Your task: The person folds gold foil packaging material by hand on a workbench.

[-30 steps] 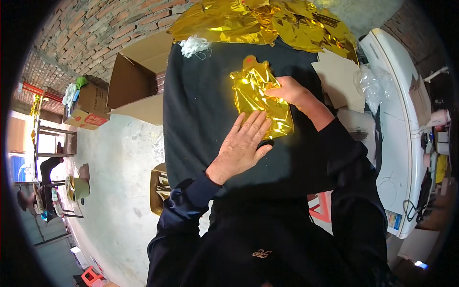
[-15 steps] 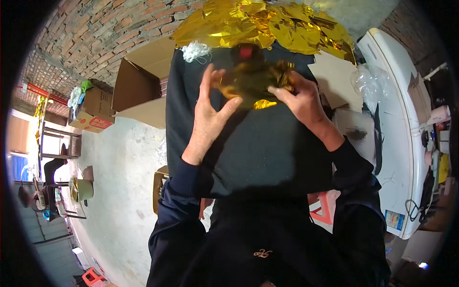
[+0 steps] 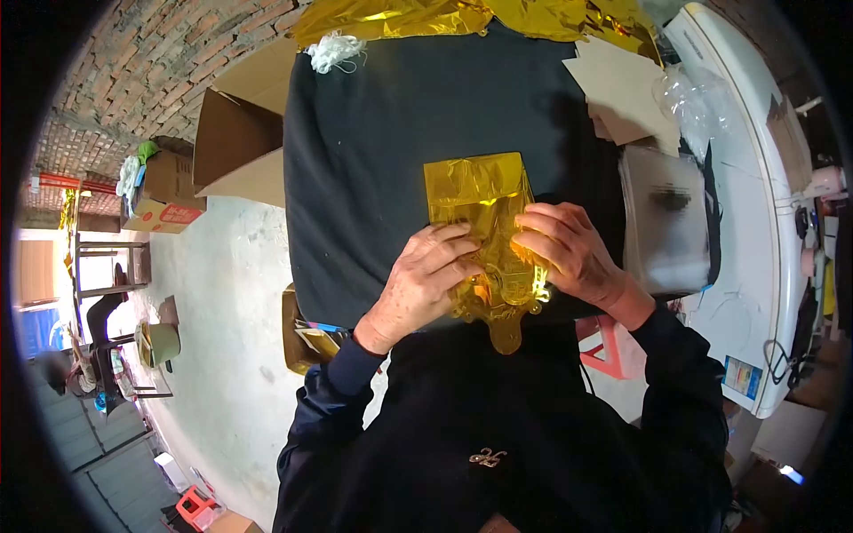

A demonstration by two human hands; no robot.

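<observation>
Gold crinkled foil balloon (image 3: 478, 202), folded flat into a rough rectangle, now lies at the near edge of the black cloth-covered table (image 3: 373, 160), its small rounded tab hanging over the edge toward the person. Half a second ago it was raised in the air over the far part of the table. It has since been brought down, closer in, and turned so that the tab points inward. The left hand (image 3: 428, 277) curls over its lower left part, fingers bent and pressing on the foil. The right hand (image 3: 569, 256) grips the lower right edge, fingers closed round it. Judging by this, the flattening and folding has moved on to the tab end, while the upper half already lies smooth. A heap of loose gold foil (image 3: 462, 12) and a white tuft of thread (image 3: 333, 51) sit at the far edge, with brown cardboard sheets (image 3: 622, 89) to the right.
</observation>
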